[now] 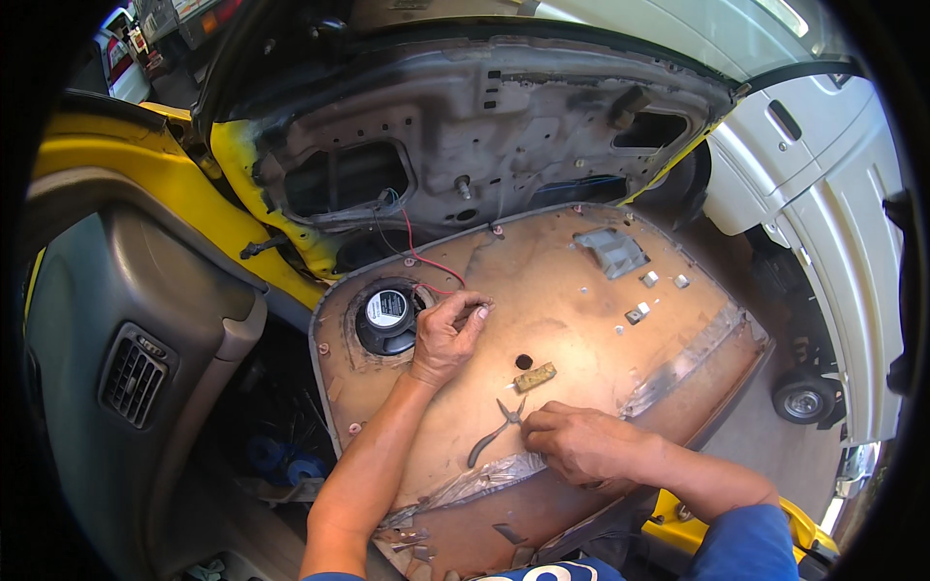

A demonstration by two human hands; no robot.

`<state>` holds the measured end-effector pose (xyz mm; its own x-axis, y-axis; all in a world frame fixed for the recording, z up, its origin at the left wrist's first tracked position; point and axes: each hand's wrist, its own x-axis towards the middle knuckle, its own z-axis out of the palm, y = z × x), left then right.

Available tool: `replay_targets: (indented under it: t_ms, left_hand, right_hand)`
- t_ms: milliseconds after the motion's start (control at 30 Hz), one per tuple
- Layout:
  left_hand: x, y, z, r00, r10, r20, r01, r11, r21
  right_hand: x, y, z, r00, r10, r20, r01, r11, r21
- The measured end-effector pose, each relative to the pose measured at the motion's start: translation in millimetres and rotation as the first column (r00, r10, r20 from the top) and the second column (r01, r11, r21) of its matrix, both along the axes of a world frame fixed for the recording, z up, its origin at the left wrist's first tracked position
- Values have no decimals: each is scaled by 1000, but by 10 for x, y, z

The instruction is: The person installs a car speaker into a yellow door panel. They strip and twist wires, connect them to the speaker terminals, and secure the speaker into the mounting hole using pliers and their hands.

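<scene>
Red wire (433, 264) hangs from the stripped door (523, 140) and reaches the left hand (450, 334), above the door panel (465, 378) and just beside the speaker (387, 321). Left hand: thumb and forefinger pinched together, apparently on the wire; the exact contact is hidden. Right hand (586, 443): fingers curled inward beside the pliers (510, 418); whether it grips their far handle cannot be told.

Risks, as judged: the wire spans door and panel, so a shift of the panel or a sharp pull could strain its joint. The pliers' jaws stand apart near the hand and could nip a finger or scratch the board if knocked.

Panel face: stained brown board bearing a brown block (535, 377), a grey plastic piece (612, 252), pale clips (637, 313) and silver tape (499, 477), which is wrinkled.

Surroundings: dashboard (184, 290) with air vent (136, 375) at left; white vehicle (814, 184) parked at right.
</scene>
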<state>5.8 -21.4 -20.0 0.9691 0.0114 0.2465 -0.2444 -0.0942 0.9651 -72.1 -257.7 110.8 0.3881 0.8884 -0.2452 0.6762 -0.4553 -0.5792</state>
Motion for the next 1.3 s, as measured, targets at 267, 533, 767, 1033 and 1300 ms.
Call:
replay_targets:
  t_ms: [267, 533, 767, 1033, 1300]
  left_hand:
    - [-26, 2, 11, 999, -31, -24, 33, 995, 97]
    - [-21, 3, 16, 998, -65, -7, 65, 983, 172]
    - [-5, 28, 33, 995, -95, -4, 94, 976, 196]
    - [-18, 45, 18, 992, -65, -111, 70, 997, 36]
    - [-11, 49, 9, 994, -105, -34, 108, 989, 104]
  right_hand:
    - [-101, 133, -109, 788, -609, 96, 615, 769, -172]
    - [220, 46, -183, 241, -662, -709, 914, 400, -62]
    - [505, 73, -248, 412, -685, -600, 870, 491, 38]
    - [592, 216, -388, 119, -202, -972, 925, 379, 34]
    - [758, 191, -108, 723, -659, -210, 684, 725, 79]
